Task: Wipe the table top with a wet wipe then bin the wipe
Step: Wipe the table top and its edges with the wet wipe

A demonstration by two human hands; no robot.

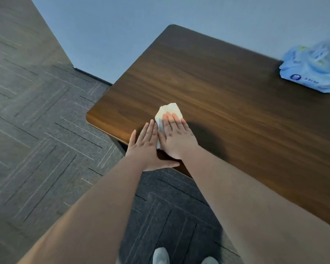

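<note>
The right hand (176,138) is lying flat and open on the wet wipe (169,113), pressing it on the table (227,92) near the front left corner. The left hand (148,147) is also open, resting just beside it at the table edge, touching the wipe's side. So the wiping is going on; most of the table seems still to be wiped. The pack of wipes (312,69) is lying far at the right. No bin is showing, so the throwing away is still left.

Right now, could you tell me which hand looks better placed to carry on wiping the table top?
Right hand: it lies flat on the wet wipe. The left hand sits beside it at the table edge.
</note>
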